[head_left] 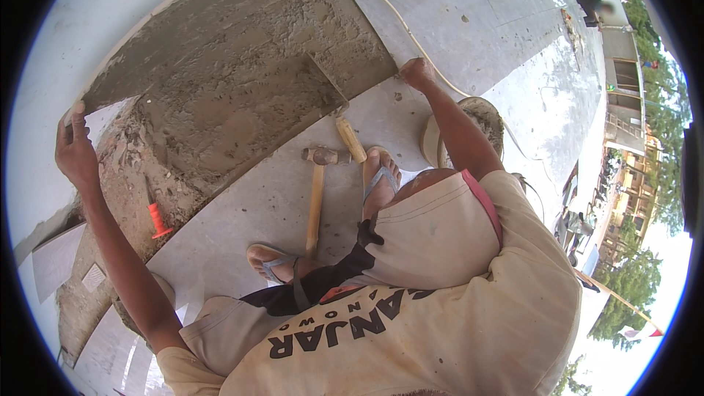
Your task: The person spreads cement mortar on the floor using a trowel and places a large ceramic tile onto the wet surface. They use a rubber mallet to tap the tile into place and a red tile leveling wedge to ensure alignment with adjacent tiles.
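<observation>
Lower frame: the person's beige shirt and bent knee, with feet in grey flip-flops on the pale tiled floor. Just beyond the feet, centre frame: a mallet with wooden handle running near-upright in the picture, head at the top; beside it a short wooden-handled tool angled toward upper left. Left of these, an orange-handled chisel stands in the rubble. Right of centre: a mortar-crusted bucket. Upper half: a large floor tile, mortar-coated underside facing the camera, tilted up on edge, long axis running from the left edge to upper centre. Left hand has fingers wrapped over the tile's left corner; right hand has fingers closed on its lower right corner. Beyond: a pale cord across laid tiles.
</observation>
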A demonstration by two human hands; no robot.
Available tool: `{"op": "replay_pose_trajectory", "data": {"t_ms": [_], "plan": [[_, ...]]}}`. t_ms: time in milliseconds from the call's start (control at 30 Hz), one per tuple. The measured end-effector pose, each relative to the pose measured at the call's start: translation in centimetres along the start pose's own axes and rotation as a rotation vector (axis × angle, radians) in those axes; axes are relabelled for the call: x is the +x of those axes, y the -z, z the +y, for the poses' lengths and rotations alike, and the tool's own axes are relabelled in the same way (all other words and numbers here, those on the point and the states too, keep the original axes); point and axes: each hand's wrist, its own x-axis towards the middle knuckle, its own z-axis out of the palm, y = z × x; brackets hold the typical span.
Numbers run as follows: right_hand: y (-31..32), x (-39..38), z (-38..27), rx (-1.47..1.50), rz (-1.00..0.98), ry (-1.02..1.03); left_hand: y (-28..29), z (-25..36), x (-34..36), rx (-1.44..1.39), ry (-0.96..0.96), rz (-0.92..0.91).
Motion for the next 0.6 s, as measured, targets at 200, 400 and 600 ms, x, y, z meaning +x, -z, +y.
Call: {"op": "replay_pose_trajectory", "data": {"t_ms": [200,400,600], "plan": [[0.8,-0.6,-0.6,-0.053,0.0,0.013,-0.1,-1.4,0.6,0.023,0.044,0.021],[0.8,-0.3,-0.6,-0.18,-0.069,0.04,0.4,-0.1,0.2,0.016,0.021,-0.01],[0.1,0.8,1.6,-0.107,-0.081,0.063,-0.5,-1.0,0.4,-0.013,0.022,0.006]]}}
